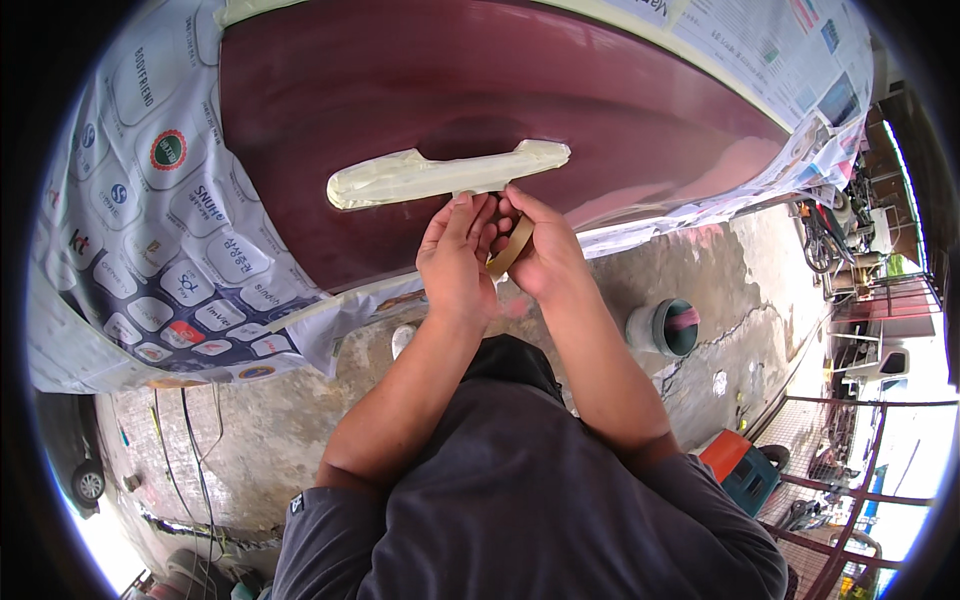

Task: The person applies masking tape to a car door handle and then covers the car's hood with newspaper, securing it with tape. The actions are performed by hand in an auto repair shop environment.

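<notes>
A car door handle (450, 176), wrapped in pale masking tape, runs across a dull maroon door panel (480, 70). Just below it, my two hands are close together. My right hand (548, 245) holds a roll of masking tape (512, 247), its thumb reaching up to the handle's lower edge. With thumb and fingers pinched, my left hand (455, 255) grips what looks like a short strip of masking tape at the same edge. The fingers partly hide that strip, and the roll is seen edge-on.
A printed plastic sheet (140, 220) covers the bodywork at left, and newspaper (750, 50) masks the upper right. On the cracked concrete floor (720, 270) stands a grey bucket (660, 328) with something pink inside. An orange and teal box (745, 470) is by the wire-mesh fence at right.
</notes>
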